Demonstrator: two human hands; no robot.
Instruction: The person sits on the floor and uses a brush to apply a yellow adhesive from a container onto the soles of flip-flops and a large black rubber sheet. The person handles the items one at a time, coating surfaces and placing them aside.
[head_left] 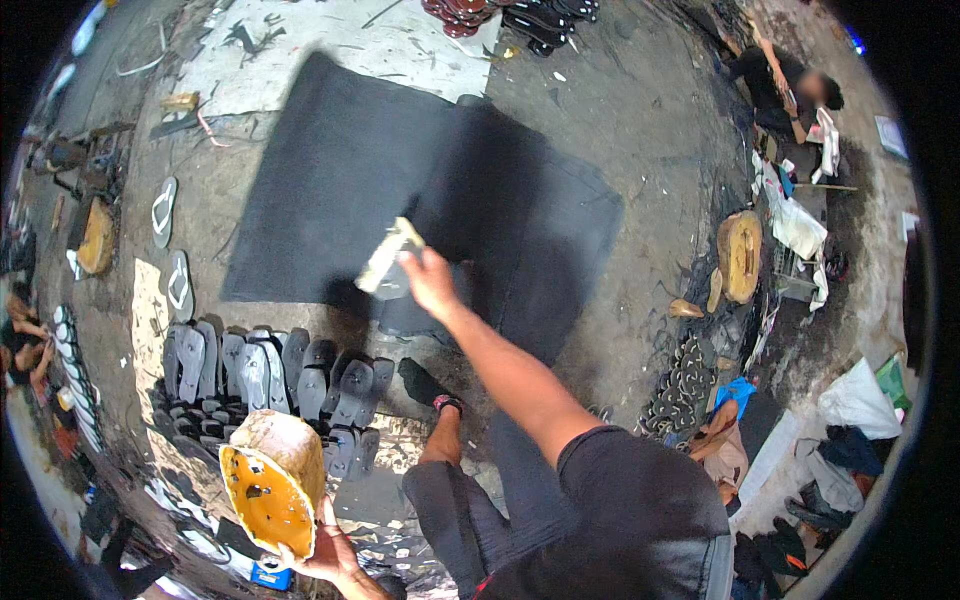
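My right hand is closed around the end of a flat pale spreader, yellowish and crusted at its far end. The spreader is over a large black sheet on the floor; whether they touch, I cannot tell. A second dark sheet overlaps at the right. Down at the lower left, my left hand grips the rim of a cut-open plastic container. It is tilted, off-white outside and yellow inside, with dark bits in it.
Rows of grey and black flip-flop soles lie left of my foot. Two loose sandals are farther left. Patterned dark pieces and a yellow hollow block sit at right. Other people are around the edges.
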